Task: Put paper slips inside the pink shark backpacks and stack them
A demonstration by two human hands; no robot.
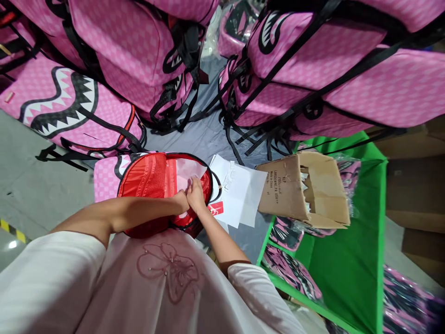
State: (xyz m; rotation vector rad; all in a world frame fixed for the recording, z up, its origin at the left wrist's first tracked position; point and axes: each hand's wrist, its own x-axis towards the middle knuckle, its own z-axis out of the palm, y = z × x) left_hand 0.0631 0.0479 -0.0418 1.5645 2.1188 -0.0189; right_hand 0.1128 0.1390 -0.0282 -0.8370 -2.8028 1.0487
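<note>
A pink checked backpack (106, 178) lies on the table right in front of me, opened out to show its red lining (141, 181). Inside it is a pale, thin sheet (189, 170), partly covered by my hands. My left hand (181, 202) is closed like a fist over the lining below the sheet. Touching it or very close, my right hand (195, 195) has its fingers bent together at the sheet's lower edge. What either hand grips is hidden. A red tag (216, 208) sticks out at the bag's right edge.
White sheets (243, 195) lie right of the bag, beside an open cardboard box (283, 185). That box rests on a green bin (347, 260) with plastic-wrapped pink items (292, 273). Pink backpacks are piled at the back left (128, 41) and back right (333, 69), straps trailing.
</note>
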